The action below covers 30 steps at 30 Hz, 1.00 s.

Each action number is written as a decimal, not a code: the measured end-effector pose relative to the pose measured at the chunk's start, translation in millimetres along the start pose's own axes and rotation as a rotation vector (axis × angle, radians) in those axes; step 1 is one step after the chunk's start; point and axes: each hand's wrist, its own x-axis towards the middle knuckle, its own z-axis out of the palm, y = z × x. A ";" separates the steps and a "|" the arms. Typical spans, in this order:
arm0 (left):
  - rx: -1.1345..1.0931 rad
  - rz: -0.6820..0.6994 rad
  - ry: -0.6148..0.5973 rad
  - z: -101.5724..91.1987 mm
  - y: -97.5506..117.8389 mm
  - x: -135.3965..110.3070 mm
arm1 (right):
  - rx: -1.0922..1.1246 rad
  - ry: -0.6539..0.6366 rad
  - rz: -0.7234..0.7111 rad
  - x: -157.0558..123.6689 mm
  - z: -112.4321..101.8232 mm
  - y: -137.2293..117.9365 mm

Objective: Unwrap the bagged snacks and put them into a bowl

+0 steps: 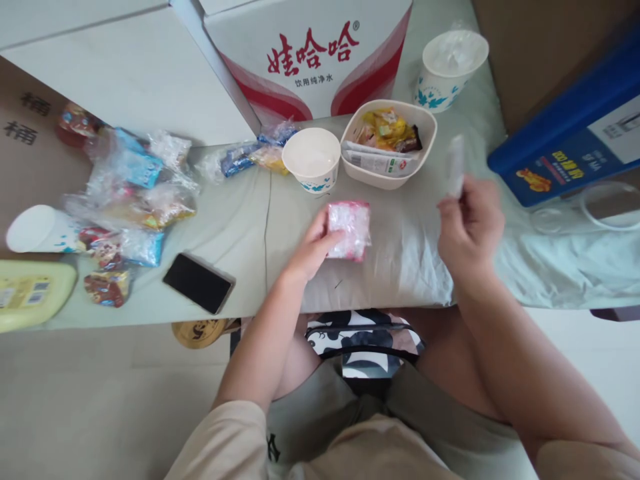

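My left hand (313, 248) grips the left edge of a small pink and clear plastic packet (349, 229) that rests on the pale green table cover (240, 220). My right hand (470, 223) is raised to the right of it, fingers pinched on a thin white wrapper strip (455, 165), which is blurred by motion. Just beyond the packet stand an empty paper cup (312, 159) and a beige bowl (426, 143) filled with snack packets and a white sachet.
A black phone (199, 283) lies near the front edge at left. Several wrapped snacks (130, 200) are piled at left, beside a tipped paper cup (35, 230) and a yellow container (33, 292). A white and red carton (310, 53), another cup (450, 67) and a blue box (575, 133) stand behind.
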 end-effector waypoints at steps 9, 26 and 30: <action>0.724 0.389 0.116 -15.0 5.4 3.2 | -0.436 0.155 -0.045 0.7 14.7 10.0; 0.805 0.261 -0.052 -8.2 10.3 -17.0 | -0.278 -0.172 -0.296 -7.5 69.5 -10.7; 0.766 0.273 0.071 -14.3 7.7 -11.3 | -0.213 -0.163 -0.340 -8.8 67.2 -14.2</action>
